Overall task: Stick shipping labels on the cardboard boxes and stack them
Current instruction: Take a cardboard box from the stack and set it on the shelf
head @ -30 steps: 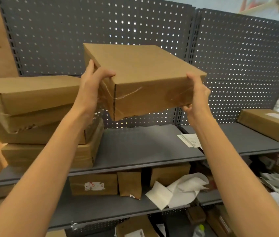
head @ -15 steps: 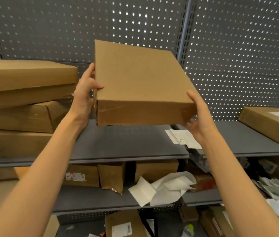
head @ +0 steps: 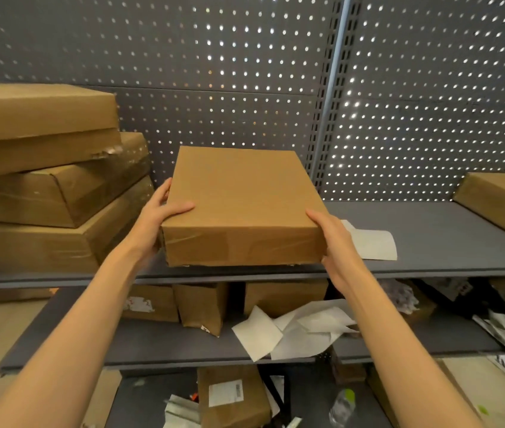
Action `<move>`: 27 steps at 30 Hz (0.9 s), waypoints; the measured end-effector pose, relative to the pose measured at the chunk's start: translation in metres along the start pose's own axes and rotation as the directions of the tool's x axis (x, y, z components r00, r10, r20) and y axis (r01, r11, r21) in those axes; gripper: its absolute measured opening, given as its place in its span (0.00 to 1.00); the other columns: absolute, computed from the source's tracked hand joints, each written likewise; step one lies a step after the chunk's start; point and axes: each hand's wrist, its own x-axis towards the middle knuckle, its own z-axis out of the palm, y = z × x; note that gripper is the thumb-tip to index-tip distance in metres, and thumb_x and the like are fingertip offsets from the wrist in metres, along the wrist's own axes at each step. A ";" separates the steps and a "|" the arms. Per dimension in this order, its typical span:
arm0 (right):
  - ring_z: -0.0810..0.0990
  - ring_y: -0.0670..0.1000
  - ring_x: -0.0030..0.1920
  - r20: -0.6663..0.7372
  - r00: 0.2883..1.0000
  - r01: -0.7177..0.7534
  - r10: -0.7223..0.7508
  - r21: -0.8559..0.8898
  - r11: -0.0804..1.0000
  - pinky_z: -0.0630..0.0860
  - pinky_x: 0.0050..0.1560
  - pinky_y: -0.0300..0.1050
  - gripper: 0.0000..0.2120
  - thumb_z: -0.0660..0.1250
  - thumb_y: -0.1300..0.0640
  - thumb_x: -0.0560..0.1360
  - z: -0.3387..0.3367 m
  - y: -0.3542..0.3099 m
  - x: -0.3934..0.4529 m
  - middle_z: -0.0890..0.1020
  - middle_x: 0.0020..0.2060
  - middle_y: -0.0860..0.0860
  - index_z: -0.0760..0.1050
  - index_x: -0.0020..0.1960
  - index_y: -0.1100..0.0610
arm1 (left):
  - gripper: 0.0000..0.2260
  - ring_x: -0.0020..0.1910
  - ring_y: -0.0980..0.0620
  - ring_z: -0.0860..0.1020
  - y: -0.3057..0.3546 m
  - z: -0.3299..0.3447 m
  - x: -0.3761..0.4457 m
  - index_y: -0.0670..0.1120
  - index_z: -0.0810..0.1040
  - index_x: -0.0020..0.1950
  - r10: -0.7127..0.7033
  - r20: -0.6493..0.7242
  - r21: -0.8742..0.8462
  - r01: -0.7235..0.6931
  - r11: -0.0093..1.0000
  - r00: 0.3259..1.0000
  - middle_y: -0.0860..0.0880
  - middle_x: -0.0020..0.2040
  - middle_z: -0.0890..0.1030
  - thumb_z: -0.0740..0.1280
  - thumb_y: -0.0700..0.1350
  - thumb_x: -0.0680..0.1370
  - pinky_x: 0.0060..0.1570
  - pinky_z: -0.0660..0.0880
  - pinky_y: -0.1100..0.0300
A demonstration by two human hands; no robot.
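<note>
Grey pegboard (head: 245, 72) backs the shelving where you work, light pricking through its holes. You hold a plain cardboard box (head: 239, 205) at the front of the middle shelf (head: 430, 236), its base at or just above the shelf's edge; whether it has fully landed is hard to tell from this angle. Your left hand (head: 160, 219) grips the near left corner, thumb laid over the top face and fingers (head: 164, 189) curled round the side. Your right hand (head: 333, 239) clasps the near right corner, thumb on the top edge, its other fingers hidden behind the box. No label shows on the box's top or front face.

Just to your left, a stack of boxes (head: 50, 193) sits three high and slightly askew. A white sheet (head: 371, 242), possibly label stock, lies on the shelf just beside your right hand, and another box (head: 504, 208) with a label rests well apart at the right end. Loose papers (head: 294, 329) and smaller cartons clutter the lower shelf.

The step in hand appears to be setting the box down for labelling. Next calls for letting go, taking a label from the sheet, pressing it flat on the bare top face, then lifting the box squarely onto the stack, which already leans.
</note>
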 end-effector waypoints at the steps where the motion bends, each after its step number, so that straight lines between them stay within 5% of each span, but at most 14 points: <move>1: 0.75 0.47 0.57 -0.002 1.000 -0.009 0.009 -0.004 1.000 0.72 0.49 0.45 0.24 0.66 0.44 0.73 0.002 0.004 0.002 0.76 0.59 0.47 0.69 0.66 0.50 | 0.36 0.54 0.53 0.76 -0.004 -0.003 0.001 0.55 0.63 0.73 -0.028 0.008 -0.011 0.028 1.000 1.000 0.54 0.61 0.75 0.69 0.50 0.65 0.45 0.72 0.60; 10: 0.72 0.43 0.51 -0.041 0.999 -0.034 0.030 -0.108 0.994 0.67 0.52 0.45 0.16 0.66 0.42 0.73 0.018 0.026 0.021 0.73 0.53 0.45 0.68 0.57 0.47 | 0.30 0.49 0.53 0.77 -0.034 -0.017 0.020 0.55 0.68 0.70 -0.144 0.008 -0.043 0.144 0.989 0.990 0.54 0.55 0.78 0.68 0.48 0.68 0.44 0.72 0.60; 15: 0.72 0.48 0.57 -0.078 0.996 -0.044 0.033 -0.135 0.990 0.68 0.54 0.46 0.25 0.66 0.41 0.73 0.021 0.026 0.028 0.73 0.59 0.48 0.67 0.65 0.51 | 0.18 0.48 0.54 0.77 -0.039 -0.017 0.033 0.56 0.69 0.65 -0.171 0.017 -0.059 0.172 0.983 0.985 0.54 0.54 0.78 0.63 0.45 0.77 0.44 0.72 0.60; 20: 0.70 0.49 0.59 -0.106 0.992 -0.078 0.065 -0.123 0.989 0.65 0.54 0.46 0.31 0.66 0.40 0.72 0.024 0.024 0.037 0.71 0.63 0.48 0.64 0.70 0.52 | 0.26 0.51 0.55 0.76 -0.043 -0.017 0.043 0.53 0.64 0.73 -0.167 0.001 -0.061 0.167 0.984 0.986 0.52 0.58 0.76 0.65 0.45 0.76 0.44 0.72 0.60; 27: 0.69 0.48 0.58 -0.130 0.990 -0.069 0.051 -0.132 0.989 0.64 0.55 0.46 0.30 0.65 0.39 0.73 0.029 0.024 0.046 0.70 0.59 0.47 0.64 0.70 0.52 | 0.25 0.51 0.57 0.75 -0.045 -0.018 0.052 0.51 0.64 0.73 -0.138 0.024 -0.036 0.138 0.990 0.990 0.53 0.59 0.75 0.65 0.45 0.76 0.44 0.71 0.62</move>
